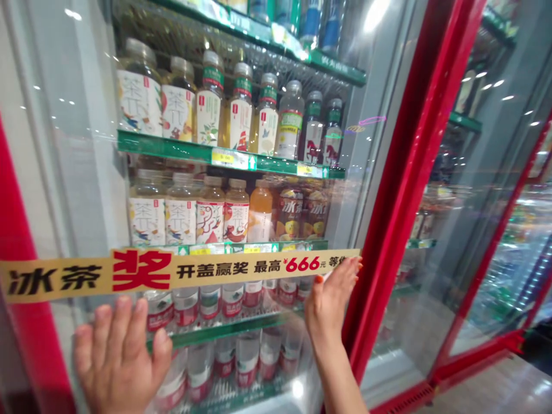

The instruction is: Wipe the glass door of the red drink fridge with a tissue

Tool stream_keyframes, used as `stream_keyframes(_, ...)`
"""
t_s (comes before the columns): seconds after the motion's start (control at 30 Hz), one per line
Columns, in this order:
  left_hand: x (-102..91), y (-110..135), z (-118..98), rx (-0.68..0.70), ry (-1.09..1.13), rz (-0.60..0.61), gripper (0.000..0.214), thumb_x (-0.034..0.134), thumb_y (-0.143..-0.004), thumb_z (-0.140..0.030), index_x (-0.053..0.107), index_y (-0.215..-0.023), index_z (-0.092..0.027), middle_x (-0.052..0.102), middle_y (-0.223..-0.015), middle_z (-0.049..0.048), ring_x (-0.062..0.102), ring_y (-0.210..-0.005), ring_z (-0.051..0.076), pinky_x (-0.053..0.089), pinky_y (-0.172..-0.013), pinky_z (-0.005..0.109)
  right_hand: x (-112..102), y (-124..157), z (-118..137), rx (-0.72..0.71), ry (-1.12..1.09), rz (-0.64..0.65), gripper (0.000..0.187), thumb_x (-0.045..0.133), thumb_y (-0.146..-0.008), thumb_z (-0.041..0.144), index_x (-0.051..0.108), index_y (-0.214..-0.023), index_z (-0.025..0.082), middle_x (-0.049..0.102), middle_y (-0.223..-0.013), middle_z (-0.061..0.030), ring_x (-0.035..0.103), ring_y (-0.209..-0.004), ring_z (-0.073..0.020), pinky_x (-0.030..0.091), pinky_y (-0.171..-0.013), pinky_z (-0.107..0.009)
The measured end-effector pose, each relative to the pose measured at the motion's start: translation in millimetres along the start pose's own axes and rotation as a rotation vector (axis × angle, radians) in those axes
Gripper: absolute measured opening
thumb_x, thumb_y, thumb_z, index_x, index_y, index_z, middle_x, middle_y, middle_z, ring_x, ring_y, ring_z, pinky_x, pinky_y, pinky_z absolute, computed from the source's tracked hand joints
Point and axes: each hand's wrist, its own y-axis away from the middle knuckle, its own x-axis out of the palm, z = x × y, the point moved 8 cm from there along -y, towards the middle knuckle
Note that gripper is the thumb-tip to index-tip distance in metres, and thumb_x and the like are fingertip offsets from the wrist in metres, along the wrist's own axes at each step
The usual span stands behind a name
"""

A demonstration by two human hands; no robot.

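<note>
A yellow promotional strip (pixel 173 275), printed with black and red Chinese characters and a red "666", runs across the glass door (pixel 88 190) of a drinks cooler, from the left edge of the frame to the right of centre. Its right end reaches the red door frame (pixel 409 172).

The left hand (pixel 118 356), at the lower left, is palm forward with its fingers extended upward and the thumb held out to the side. Its fingertips sit just below the strip's large red character; blur makes it hard to tell whether they touch the glass. The right hand (pixel 331 302), right of centre, is flattened, with fingers straight and close together and the thumb apart; it lies over the strip's right end, partly covering the last characters.

Behind the glass, the upper shelf carries white-labelled tea bottles (pixel 138 100) at the left and dark bottles with red horse labels (pixel 313 138) at the right. The shelf below it holds more tea bottles, an orange drink bottle (pixel 260 211) and dark iced-tea containers (pixel 291 215). Red-labelled water bottles (pixel 247 361) fill the lower shelves. Green shelf edges (pixel 181 148) bear yellow price tags (pixel 228 157).
</note>
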Motion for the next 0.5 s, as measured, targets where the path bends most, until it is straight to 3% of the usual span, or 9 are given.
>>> stream_keyframes(0.07, -1.8, -2.0, -4.5, 0.045, -0.041, -0.002, 0.090, 0.068, -0.093, -0.026, 0.032, -0.176, -0.024, 0.031, -0.184, 0.0077, 0.025, -0.173, 0.030, 0.017, -0.146, 0.056, 3.6, -4.7, 43.6, -0.067, -0.033, -0.005, 0.086, 0.027, -0.114, 0.058, -0.006, -0.179, 0.011, 0.004, -0.188, -0.0238, 0.003, -0.176, -0.0400, 0.029, -0.132, -0.079)
stream_keyframes(0.13, -3.6, -2.8, -5.2, 0.073, -0.057, -0.014, 0.088, 0.067, -0.095, -0.025, 0.031, -0.176, -0.023, 0.031, -0.184, 0.0082, 0.025, -0.174, 0.029, 0.017, -0.146, 0.056, 9.4, 24.5, 109.7, -0.344, -0.073, 0.027, 0.093, 0.038, -0.111, 0.065, 0.009, -0.179, 0.009, 0.015, -0.188, -0.0205, 0.004, -0.177, -0.0361, 0.030, -0.137, -0.067)
stream_keyframes(0.2, -3.4, -1.8, -2.5, 0.079, -0.060, -0.016, 0.088, 0.066, -0.095, -0.026, 0.031, -0.176, -0.026, 0.031, -0.183, 0.0070, 0.027, -0.173, 0.030, 0.019, -0.146, 0.059, 11.1, 70.4, 149.8, -0.652, -0.115, 0.053, 0.100, 0.051, -0.103, 0.076, 0.030, -0.176, 0.012, 0.029, -0.185, -0.0130, 0.009, -0.177, -0.0321, 0.029, -0.140, -0.052)
stream_keyframes(0.23, -2.8, -0.9, -0.4, 0.073, -0.058, -0.016, 0.088, 0.067, -0.095, -0.026, 0.031, -0.176, -0.028, 0.032, -0.183, 0.0064, 0.027, -0.173, 0.031, 0.020, -0.145, 0.060, 10.8, 87.1, 148.9, -0.733, -0.120, 0.062, 0.102, 0.056, -0.100, 0.079, 0.035, -0.175, 0.014, 0.034, -0.184, -0.0105, 0.011, -0.176, -0.0310, 0.028, -0.141, -0.048)
stream_keyframes(0.3, -1.7, 1.1, 2.6, 0.060, -0.044, -0.024, 0.089, 0.067, -0.094, -0.028, 0.032, -0.176, -0.029, 0.033, -0.182, 0.0055, 0.029, -0.172, 0.032, 0.020, -0.145, 0.062, 9.5, 89.9, 109.4, -0.686, -0.078, 0.070, 0.101, 0.058, -0.100, 0.076, 0.032, -0.176, 0.015, 0.032, -0.184, -0.0112, 0.011, -0.176, -0.0316, 0.026, -0.142, -0.051)
stream_keyframes(0.4, -0.2, 2.7, 4.0, 0.034, -0.015, -0.036, 0.088, 0.063, -0.093, -0.032, 0.032, -0.175, -0.032, 0.032, -0.183, 0.0016, 0.028, -0.172, 0.032, 0.018, -0.145, 0.063, 4.3, 39.1, 18.7, -0.315, 0.022, 0.063, 0.092, 0.042, -0.111, 0.061, 0.004, -0.180, 0.014, 0.012, -0.188, -0.0200, 0.005, -0.176, -0.0379, 0.025, -0.137, -0.074)
stream_keyframes(0.43, -0.1, 2.6, 3.8, 0.027, -0.010, -0.041, 0.087, 0.061, -0.093, -0.034, 0.032, -0.175, -0.033, 0.031, -0.184, 0.0001, 0.027, -0.173, 0.032, 0.017, -0.146, 0.062, 2.1, 21.6, 0.4, -0.194, 0.031, 0.045, 0.088, 0.036, -0.113, 0.057, -0.003, -0.179, 0.014, 0.005, -0.188, -0.0217, 0.004, -0.176, -0.0400, 0.025, -0.134, -0.080)
stream_keyframes(0.5, 0.5, 1.7, 3.0, 0.017, -0.009, -0.036, 0.088, 0.061, -0.092, -0.035, 0.032, -0.176, -0.034, 0.031, -0.184, -0.0013, 0.028, -0.172, 0.033, 0.018, -0.146, 0.062, 2.0, 3.2, 0.6, -0.050, 0.005, 0.002, 0.086, 0.030, -0.113, 0.055, -0.008, -0.179, 0.013, 0.000, -0.187, -0.0242, 0.005, -0.175, -0.0428, 0.026, -0.130, -0.086)
